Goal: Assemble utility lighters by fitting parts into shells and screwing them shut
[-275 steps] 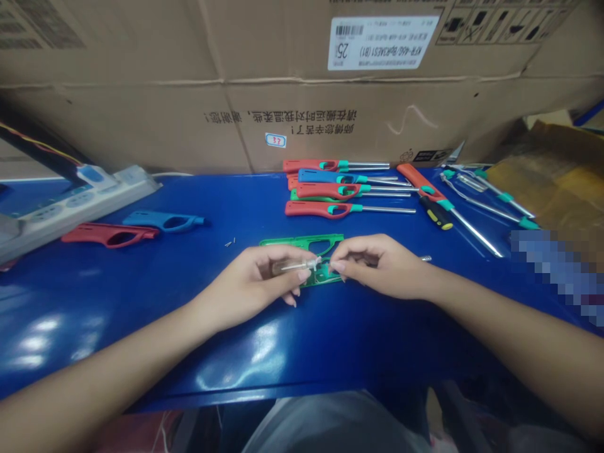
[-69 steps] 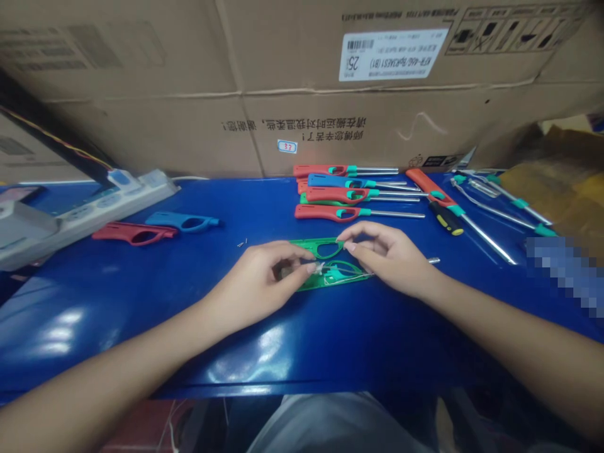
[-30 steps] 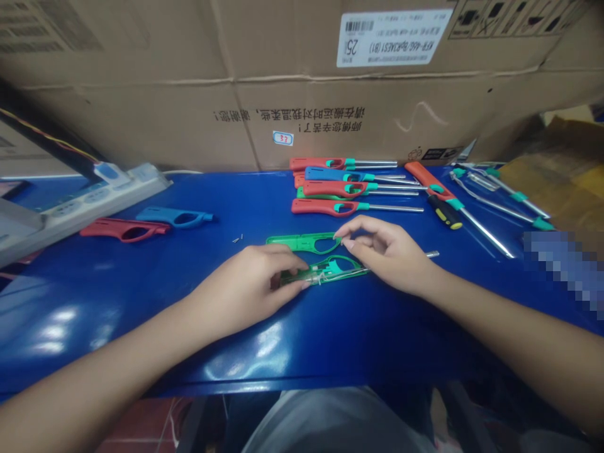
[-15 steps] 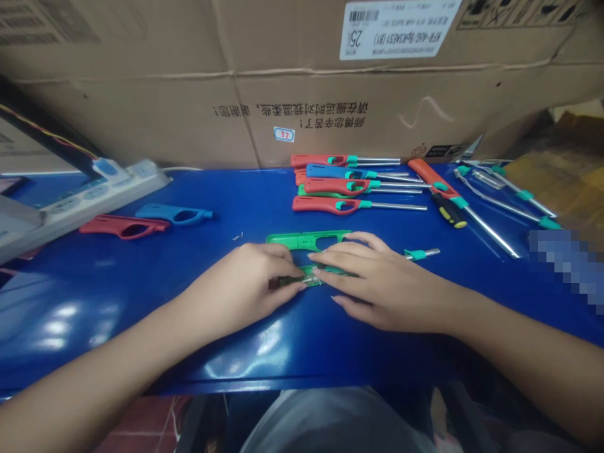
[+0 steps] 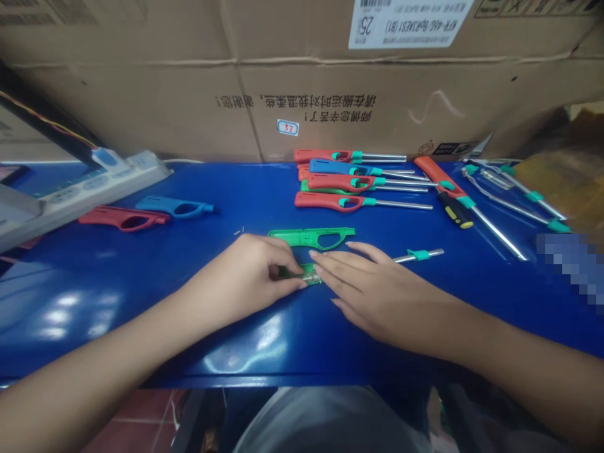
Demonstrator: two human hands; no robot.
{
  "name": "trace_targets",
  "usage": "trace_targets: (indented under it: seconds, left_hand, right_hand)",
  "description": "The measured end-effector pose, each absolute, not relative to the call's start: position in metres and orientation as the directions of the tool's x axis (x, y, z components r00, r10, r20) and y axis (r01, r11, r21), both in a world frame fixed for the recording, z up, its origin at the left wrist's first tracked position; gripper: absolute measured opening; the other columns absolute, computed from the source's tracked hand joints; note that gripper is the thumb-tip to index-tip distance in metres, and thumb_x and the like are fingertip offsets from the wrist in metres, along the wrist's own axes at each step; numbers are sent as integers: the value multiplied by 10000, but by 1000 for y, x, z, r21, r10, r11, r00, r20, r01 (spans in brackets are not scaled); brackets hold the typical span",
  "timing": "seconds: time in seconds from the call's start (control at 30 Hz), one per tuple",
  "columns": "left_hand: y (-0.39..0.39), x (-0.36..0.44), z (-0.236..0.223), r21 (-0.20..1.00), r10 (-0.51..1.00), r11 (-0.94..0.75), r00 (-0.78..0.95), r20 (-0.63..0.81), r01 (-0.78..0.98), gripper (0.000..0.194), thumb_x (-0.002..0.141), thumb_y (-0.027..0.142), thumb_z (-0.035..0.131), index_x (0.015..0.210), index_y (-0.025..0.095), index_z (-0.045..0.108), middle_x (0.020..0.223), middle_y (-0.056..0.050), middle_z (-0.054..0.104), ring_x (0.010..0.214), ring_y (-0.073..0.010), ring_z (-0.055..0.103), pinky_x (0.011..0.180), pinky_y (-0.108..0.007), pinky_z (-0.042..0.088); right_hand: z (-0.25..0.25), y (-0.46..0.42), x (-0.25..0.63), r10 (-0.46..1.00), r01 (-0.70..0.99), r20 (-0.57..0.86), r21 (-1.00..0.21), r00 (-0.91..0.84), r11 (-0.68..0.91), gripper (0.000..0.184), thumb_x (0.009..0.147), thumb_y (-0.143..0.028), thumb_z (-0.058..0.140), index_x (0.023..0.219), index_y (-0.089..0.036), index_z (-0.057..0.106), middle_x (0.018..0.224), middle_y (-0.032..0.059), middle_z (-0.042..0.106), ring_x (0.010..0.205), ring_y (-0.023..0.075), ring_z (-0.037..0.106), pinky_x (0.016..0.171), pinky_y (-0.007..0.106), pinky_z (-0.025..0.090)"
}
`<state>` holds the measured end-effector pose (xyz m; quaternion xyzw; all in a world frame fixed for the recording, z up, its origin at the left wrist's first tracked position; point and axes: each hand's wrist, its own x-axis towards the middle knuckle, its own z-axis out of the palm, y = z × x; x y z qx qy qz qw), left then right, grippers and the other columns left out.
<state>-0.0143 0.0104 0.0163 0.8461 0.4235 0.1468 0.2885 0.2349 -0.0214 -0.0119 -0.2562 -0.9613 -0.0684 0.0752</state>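
My left hand (image 5: 257, 267) pinches the near end of an opened green lighter half-shell (image 5: 309, 269), thumb in front and fingers behind. A small clear and white part sits in that end. Fingers stretched out flat, my right hand (image 5: 377, 292) lies over the rest of the half-shell and hides it. From beyond the right hand a metal tube with a teal collar (image 5: 419, 255) sticks out to the right. The other green half-shell (image 5: 306, 238) lies just behind, inner side up, apart from both hands.
Assembled lighters (image 5: 330, 201) are stacked at the back. Right of them lie an orange lighter (image 5: 431, 170), a yellow-black screwdriver (image 5: 455, 211) and loose tubes (image 5: 533, 197). Left are red (image 5: 120, 219) and blue (image 5: 172, 206) shells, a power strip (image 5: 89, 192) and small screws (image 5: 240, 231).
My right hand has left the rear half-shell's edge and come down flat over the near half-shell. My left hand went from holding the clear part above to gripping the shell's end.
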Motion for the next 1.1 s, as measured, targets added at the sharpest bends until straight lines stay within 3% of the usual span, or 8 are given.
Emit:
trace_targets:
  seconds: [0.2, 0.4, 0.63, 0.8, 1.1]
  left_hand:
    - [15, -13, 13, 664, 847, -349, 526, -77, 661, 98, 787, 316, 781, 790, 219, 786, 776, -1, 744, 617, -129, 645, 570, -232, 479]
    - [14, -14, 13, 669, 855, -342, 515, -71, 660, 101, 780, 325, 789, 800, 226, 792, 781, 2, 746, 598, -119, 634, 550, -222, 466]
    - [11, -16, 15, 617, 841, -421, 542, -10, 665, 57, 816, 296, 773, 833, 247, 797, 787, 21, 744, 627, -117, 650, 579, -229, 470]
    - [9, -18, 15, 609, 830, -439, 557, -7, 661, 82, 822, 308, 773, 876, 251, 795, 813, 24, 749, 642, -114, 658, 583, -229, 476]
    - [10, -17, 18, 552, 783, -537, 621, 45, 638, 80, 885, 246, 734, 852, 214, 800, 805, -2, 735, 707, -132, 672, 658, -247, 485]
  right_hand:
    - [-15, -30, 230, 471, 499, 174, 202, -865, 843, 477, 977, -133, 424, 1414, 1, 562, 1524, 214, 518, 1363, 333, 521, 1138, 563, 424]
    - [-9, -24, 233, 475, 496, 181, 93, -861, 863, 437, 1030, -243, 436, 1413, -93, 586, 1496, 142, 573, 1364, 276, 530, 1172, 550, 396]
    - [1, -23, 235, 511, 517, 160, -6, -845, 856, 439, 1038, -280, 433, 1392, -83, 602, 1495, 154, 569, 1363, 284, 538, 1141, 549, 422]
    - [4, -19, 238, 548, 546, 206, -69, -811, 835, 393, 1049, -267, 421, 1336, -130, 653, 1463, 109, 610, 1311, 269, 584, 1136, 535, 413]
    - [-3, -21, 235, 498, 506, 134, 35, -857, 862, 432, 1038, -249, 436, 1405, -80, 585, 1513, 145, 553, 1387, 280, 516, 1165, 563, 392]
